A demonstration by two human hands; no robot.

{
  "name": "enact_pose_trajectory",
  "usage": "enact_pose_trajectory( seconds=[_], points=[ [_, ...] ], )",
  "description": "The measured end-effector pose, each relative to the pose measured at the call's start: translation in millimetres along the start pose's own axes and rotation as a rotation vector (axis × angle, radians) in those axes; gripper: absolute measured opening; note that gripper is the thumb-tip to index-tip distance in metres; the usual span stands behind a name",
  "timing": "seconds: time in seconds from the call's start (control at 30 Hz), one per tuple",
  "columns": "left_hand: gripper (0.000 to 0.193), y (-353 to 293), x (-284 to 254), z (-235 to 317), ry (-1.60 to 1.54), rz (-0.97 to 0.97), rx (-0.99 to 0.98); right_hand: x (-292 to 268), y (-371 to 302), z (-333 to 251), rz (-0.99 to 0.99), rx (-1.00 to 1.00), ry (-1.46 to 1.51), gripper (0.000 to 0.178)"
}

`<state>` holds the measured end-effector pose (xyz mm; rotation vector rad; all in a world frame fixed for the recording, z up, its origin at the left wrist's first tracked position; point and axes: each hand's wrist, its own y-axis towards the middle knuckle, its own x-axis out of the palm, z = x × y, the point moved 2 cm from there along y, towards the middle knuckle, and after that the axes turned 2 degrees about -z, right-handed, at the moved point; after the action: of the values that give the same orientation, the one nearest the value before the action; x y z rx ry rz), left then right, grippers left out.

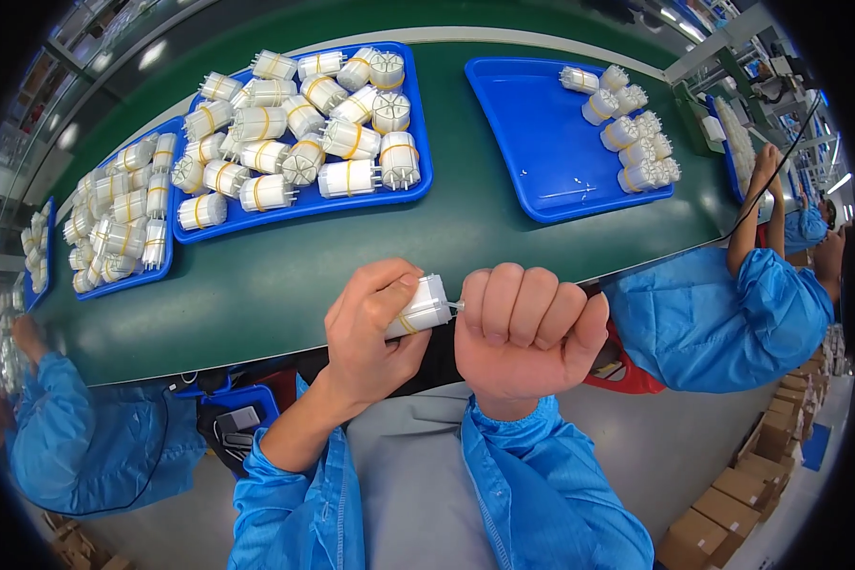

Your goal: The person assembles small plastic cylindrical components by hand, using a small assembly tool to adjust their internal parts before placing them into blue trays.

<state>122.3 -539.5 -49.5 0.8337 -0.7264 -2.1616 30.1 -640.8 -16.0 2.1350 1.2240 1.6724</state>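
My left hand [366,328] is wrapped around a white plastic bundle [423,306] bound with a yellow rubber band. Its end, turned to the right, shows white segments. From that end a thin pale stem [455,305] reaches across to my right hand [532,332]. That hand is curled into a fist, folded fingers toward me and thumb on the right side. What lies inside the fist is hidden. Both hands are raised at the near edge of the green table [304,252].
Beyond my hands, a blue tray [427,161] is heaped with similar bundles; another filled tray [169,249] adjoins its left. A third blue tray [541,133] has bundles along its right side. Co-workers in blue sit left [95,437] and right [703,318]. Cardboard boxes [727,508] line the floor.
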Motion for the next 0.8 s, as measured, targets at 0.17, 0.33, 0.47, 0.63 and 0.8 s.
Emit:
enact_pose_trajectory(
  seconds=[0.17, 0.33, 0.47, 0.63, 0.8],
  points=[
    [0.057, -6, 2, -4, -0.004, -0.002, -0.021, 0, -5, 6, 0.052, 0.026, -0.027, 0.048],
    [0.049, -7, 1, -10, -0.047, -0.035, -0.138, -10, 6, 15, 0.118, 0.125, 0.026, 0.049],
    [0.044, -1, -9, -5, -0.034, -0.052, -0.246, -12, 13, 7, 0.199, 0.055, 0.054, 0.05],
    [0.046, -3, -14, -6, -0.018, -0.034, -0.353, -28, 6, 6, 0.259, 0.057, 0.022, 0.051],
    [0.045, -4, -17, -5, -0.074, -0.029, -0.43, -37, -4, 13, 0.317, 0.109, 0.0, 0.051]
  ],
)
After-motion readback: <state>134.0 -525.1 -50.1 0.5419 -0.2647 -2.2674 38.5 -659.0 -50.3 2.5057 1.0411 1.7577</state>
